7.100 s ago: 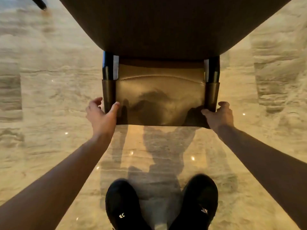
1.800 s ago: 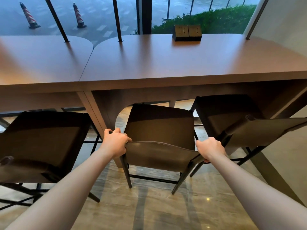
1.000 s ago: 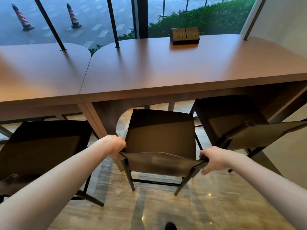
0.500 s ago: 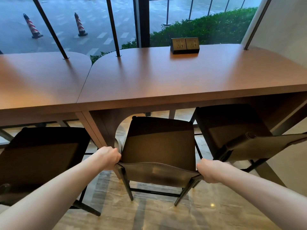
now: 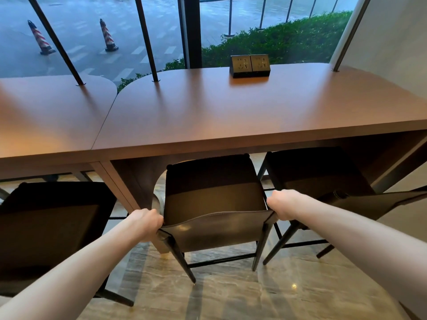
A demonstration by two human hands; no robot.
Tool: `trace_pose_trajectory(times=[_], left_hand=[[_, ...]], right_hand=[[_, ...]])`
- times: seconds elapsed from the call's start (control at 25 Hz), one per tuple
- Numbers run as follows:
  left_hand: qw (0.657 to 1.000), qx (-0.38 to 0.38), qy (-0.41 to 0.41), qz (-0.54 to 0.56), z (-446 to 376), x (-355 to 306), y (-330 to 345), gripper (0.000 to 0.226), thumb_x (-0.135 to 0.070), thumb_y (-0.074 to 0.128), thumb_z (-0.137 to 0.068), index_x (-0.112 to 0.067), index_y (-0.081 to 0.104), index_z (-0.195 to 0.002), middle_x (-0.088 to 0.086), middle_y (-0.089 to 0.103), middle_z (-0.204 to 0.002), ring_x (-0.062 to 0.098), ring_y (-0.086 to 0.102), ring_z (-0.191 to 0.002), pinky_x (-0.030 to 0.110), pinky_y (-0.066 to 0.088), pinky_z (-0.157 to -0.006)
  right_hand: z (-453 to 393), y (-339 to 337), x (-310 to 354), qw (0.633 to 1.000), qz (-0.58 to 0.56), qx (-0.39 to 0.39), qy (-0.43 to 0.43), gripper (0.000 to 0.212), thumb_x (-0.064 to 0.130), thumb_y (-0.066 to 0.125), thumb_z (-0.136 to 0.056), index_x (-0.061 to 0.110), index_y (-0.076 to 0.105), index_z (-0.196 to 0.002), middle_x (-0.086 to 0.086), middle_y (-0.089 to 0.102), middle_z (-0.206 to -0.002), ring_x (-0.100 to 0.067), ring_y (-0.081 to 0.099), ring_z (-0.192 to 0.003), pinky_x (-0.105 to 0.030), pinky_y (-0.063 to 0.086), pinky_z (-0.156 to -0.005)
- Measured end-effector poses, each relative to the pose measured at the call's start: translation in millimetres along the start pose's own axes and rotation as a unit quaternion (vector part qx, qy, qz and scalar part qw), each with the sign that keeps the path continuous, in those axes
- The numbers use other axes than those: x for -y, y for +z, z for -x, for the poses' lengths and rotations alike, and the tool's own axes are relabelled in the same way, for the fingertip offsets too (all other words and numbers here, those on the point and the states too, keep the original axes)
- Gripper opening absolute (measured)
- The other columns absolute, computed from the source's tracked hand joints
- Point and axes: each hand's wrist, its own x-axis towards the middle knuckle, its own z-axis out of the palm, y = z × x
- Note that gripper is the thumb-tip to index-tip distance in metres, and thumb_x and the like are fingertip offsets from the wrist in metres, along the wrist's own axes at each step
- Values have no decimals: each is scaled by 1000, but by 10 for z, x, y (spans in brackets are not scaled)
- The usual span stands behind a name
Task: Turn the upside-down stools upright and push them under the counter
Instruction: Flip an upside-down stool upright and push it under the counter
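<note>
Since the earlier frame, the middle stool (image 5: 212,199) has slid forward, its seat front now tucked under the edge of the surface (image 5: 231,116). Left hand (image 5: 145,224) and right hand (image 5: 280,206) are each clamped on a top corner of the backrest, one at either end, probably so the push stays straight between its neighbours. Outside the left hand stands another stool (image 5: 50,222), and beyond the right hand a third stool (image 5: 323,176), both upright. Between the hands, most of the seat is not yet under the surface.
</note>
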Motion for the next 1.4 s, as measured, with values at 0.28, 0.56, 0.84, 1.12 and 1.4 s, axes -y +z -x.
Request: trace_pose_trajectory(times=[0.28,0.56,0.84,1.12,1.4], left_hand=[[997,7,-20,69,-50,-191,-47,29,-26,57,-97,-17,63,-124,5,65,-114,23,66,-100,28,46,-68],[997,-7,-11,70,-164,-295,-77,25,-23,55,-97,-18,67,-118,3,66,-104,21,64,-85,29,47,-63],[998,-34,7,52,-224,-368,-97,20,-19,57,-95,-15,68,-111,0,55,-85,18,55,-72,27,40,-55],[999,-32,22,19,-283,-337,-132,20,-19,56,-95,-15,69,-109,0,55,-84,19,55,-69,29,40,-53],[999,-23,24,-22,-389,-303,-257,20,-20,54,-95,-15,69,-108,5,67,-96,23,55,-71,32,45,-58]], right_hand=[[-289,-22,-290,998,43,-51,24,26,10,58,-93,13,59,-118,-7,58,-113,-26,66,-95,-33,52,-70],[-360,124,-429,997,40,-62,29,22,15,58,-93,16,58,-115,-5,54,-103,-25,65,-93,-31,49,-69],[-347,335,-461,997,10,-59,38,18,12,57,-93,17,61,-110,-1,51,-90,-19,56,-74,-27,49,-66],[-301,500,-425,998,6,-56,30,19,10,54,-93,17,60,-109,2,39,-76,-24,55,-77,-30,43,-64],[-288,616,-447,998,-16,-49,34,20,9,55,-94,14,60,-112,-1,45,-87,-25,65,-88,-31,43,-63]])
